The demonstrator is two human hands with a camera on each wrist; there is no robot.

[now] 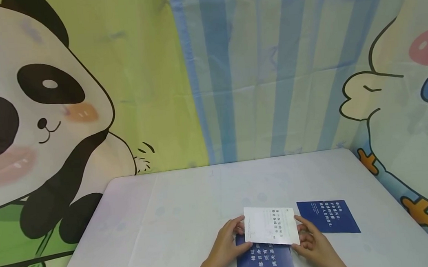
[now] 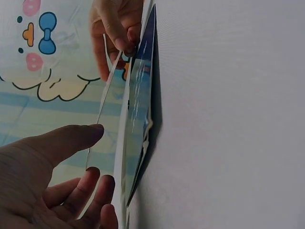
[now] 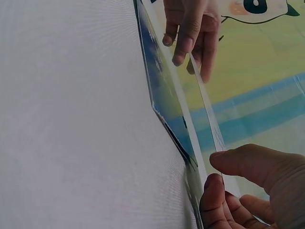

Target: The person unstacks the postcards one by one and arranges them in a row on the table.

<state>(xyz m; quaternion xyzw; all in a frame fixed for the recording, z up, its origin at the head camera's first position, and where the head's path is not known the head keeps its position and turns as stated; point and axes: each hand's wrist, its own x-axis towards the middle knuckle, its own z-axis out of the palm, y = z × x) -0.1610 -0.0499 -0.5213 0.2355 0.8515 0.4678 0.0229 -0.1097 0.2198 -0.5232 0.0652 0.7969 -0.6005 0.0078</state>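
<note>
We are watching a person's left hand (image 1: 226, 245) and right hand (image 1: 314, 243) holding a white sheet (image 1: 267, 227) by its opposite side edges. The fingers of each hand are pinching narrowly – the thumb is pressing on one face while the other fingers are supporting the far one. In both wrist views we are seeing the sheet nearly edge-on, stretching between the two hands; another white edge is showing between it and the blue below. Its upper face is carrying printed characters, clustering towards the right half. We are finding the sheet above a blue card (image 1: 266, 261), covering that card's far part, while white characters are showing on the nearer part. A second blue card (image 1: 328, 217), also bearing white characters, is lying on the pale tabletop (image 1: 175, 217) – just beyond the right hand. Behind, a patterned cloth (image 1: 248, 86) is displaying blue stripes and a large cartoon panda (image 1: 47, 115).
</note>
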